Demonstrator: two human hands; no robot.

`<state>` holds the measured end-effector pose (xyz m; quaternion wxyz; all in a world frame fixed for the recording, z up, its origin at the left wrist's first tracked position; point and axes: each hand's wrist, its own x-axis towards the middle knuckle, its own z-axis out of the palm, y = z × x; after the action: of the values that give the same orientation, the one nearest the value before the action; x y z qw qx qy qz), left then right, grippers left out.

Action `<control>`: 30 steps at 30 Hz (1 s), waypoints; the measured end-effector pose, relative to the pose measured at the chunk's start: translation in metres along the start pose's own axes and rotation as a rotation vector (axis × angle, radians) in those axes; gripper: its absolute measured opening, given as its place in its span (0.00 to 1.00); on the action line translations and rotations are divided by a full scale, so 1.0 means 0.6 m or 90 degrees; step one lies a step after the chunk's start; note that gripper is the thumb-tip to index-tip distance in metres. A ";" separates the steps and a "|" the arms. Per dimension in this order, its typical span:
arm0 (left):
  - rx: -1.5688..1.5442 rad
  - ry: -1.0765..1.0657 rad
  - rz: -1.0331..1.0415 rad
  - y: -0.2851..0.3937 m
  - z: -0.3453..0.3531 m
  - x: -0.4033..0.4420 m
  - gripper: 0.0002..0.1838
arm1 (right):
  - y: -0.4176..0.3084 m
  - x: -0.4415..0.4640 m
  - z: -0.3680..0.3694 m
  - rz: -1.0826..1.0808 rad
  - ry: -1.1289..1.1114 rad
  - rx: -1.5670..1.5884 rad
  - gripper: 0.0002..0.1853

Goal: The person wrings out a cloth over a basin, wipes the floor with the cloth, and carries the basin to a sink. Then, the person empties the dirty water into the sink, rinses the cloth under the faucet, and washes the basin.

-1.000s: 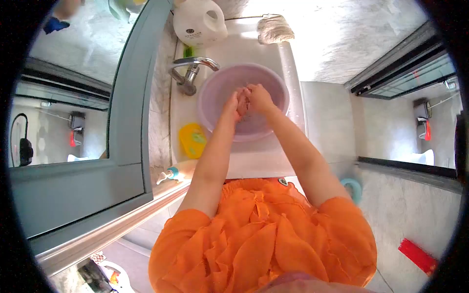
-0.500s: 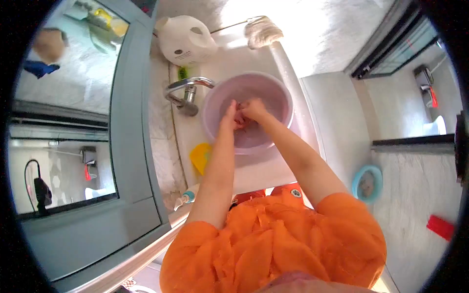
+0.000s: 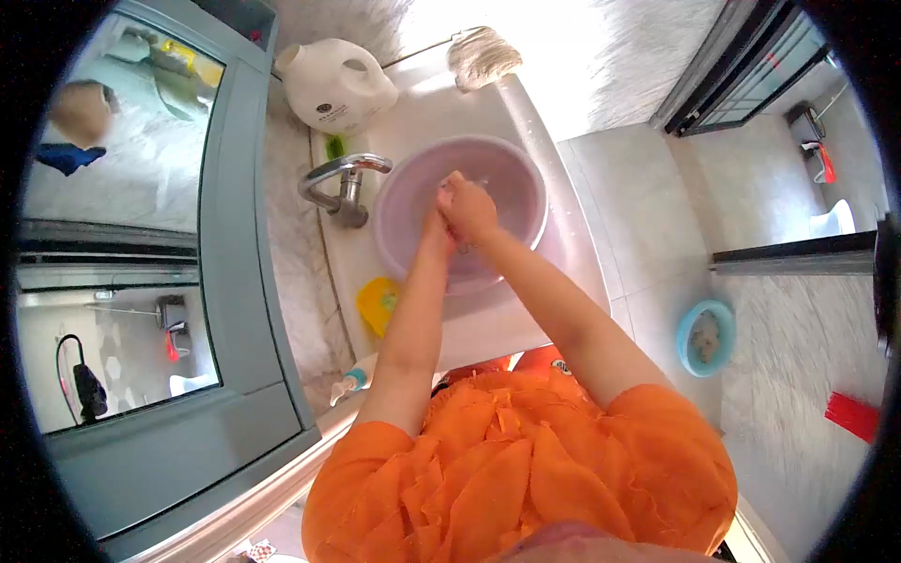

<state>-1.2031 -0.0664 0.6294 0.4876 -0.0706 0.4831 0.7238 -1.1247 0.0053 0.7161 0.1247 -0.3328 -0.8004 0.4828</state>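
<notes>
A round pale purple basin (image 3: 394,225) sits in the white sink (image 3: 554,178) and seems to hold water. Over its middle my two hands are pressed together. My right hand (image 3: 469,208) lies over my left hand (image 3: 441,223), with its fingers bent round it. Most of my left hand's fingers are hidden underneath. Whether anything small lies between the hands cannot be made out. Just left of the basin stands the chrome faucet (image 3: 349,192), its spout pointing at the rim. A yellow dish (image 3: 376,305) rests by the basin's lower left side.
A white jug (image 3: 333,89) stands at the sink's back left, near a green item (image 3: 335,146). A folded cloth (image 3: 482,58) lies on the back edge. A pump bottle (image 3: 353,380) is near my left forearm. A mirrored cabinet (image 3: 235,244) borders the left; a blue basin (image 3: 706,339) is at right.
The view has shifted and turned. My right hand has moved from beside my left hand to over it, and both stay above the basin.
</notes>
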 end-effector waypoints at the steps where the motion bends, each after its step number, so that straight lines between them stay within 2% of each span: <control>1: 0.040 0.029 0.021 -0.001 0.005 -0.003 0.27 | 0.006 0.012 -0.006 0.027 -0.062 -0.033 0.16; 2: 0.103 0.067 0.052 0.004 0.007 -0.007 0.24 | 0.013 0.029 -0.013 0.053 -0.121 -0.064 0.17; 3: 0.272 0.103 0.072 0.009 -0.012 0.006 0.25 | 0.021 0.044 -0.020 0.078 -0.178 -0.095 0.18; 5: 0.609 0.170 0.112 0.017 -0.082 0.052 0.27 | 0.080 0.072 -0.020 0.021 -0.147 -0.263 0.21; 6: 0.726 0.250 0.115 0.016 -0.113 0.065 0.28 | 0.110 0.077 -0.003 -0.007 -0.132 -0.346 0.22; 8: 0.954 0.413 0.131 0.022 -0.149 0.090 0.29 | 0.148 0.064 0.042 0.000 -0.010 -0.469 0.22; 9: 0.830 0.419 0.087 0.017 -0.138 0.086 0.30 | 0.155 0.047 0.057 0.005 0.051 -0.529 0.22; 12: 0.434 0.359 -0.063 0.016 -0.062 0.039 0.29 | 0.175 0.096 0.135 0.111 -0.115 -0.234 0.15; 14: 0.144 0.231 -0.179 0.053 -0.020 0.000 0.28 | 0.040 0.019 0.041 -0.044 -0.174 -0.046 0.13; 16: 0.013 0.135 -0.192 0.073 -0.026 -0.022 0.28 | 0.014 -0.028 0.074 -0.238 0.028 -0.053 0.12; 17: -0.025 0.089 -0.180 0.075 -0.038 -0.029 0.28 | -0.007 -0.056 0.070 -0.260 0.037 -0.056 0.13; 19: -0.059 0.016 -0.151 0.068 -0.049 -0.025 0.27 | -0.051 -0.097 0.038 -0.304 0.053 -0.066 0.13; 22: -0.057 -0.073 -0.106 0.049 -0.049 -0.005 0.27 | -0.044 -0.083 0.028 -0.227 -0.016 -0.009 0.13; 24: -0.028 -0.112 -0.080 0.039 -0.040 0.014 0.27 | -0.016 -0.050 0.020 -0.192 0.016 0.009 0.14; 25: -0.002 -0.104 -0.058 0.038 -0.035 0.020 0.27 | -0.005 -0.034 0.014 -0.173 0.029 0.020 0.15; 27: 0.056 -0.077 -0.017 0.029 -0.031 0.031 0.27 | 0.015 -0.003 0.003 -0.098 -0.077 -0.036 0.17; 28: 0.119 0.000 0.023 0.033 -0.022 0.022 0.26 | 0.025 0.010 -0.003 -0.058 -0.127 -0.062 0.18; 30: 0.250 0.158 0.092 0.039 -0.006 0.007 0.25 | 0.065 0.043 0.004 0.027 -0.088 -0.237 0.20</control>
<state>-1.2246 -0.0675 0.6398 0.3756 -0.0278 0.6746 0.6349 -1.1289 0.0328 0.6786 -0.0043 -0.3328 -0.8753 0.3509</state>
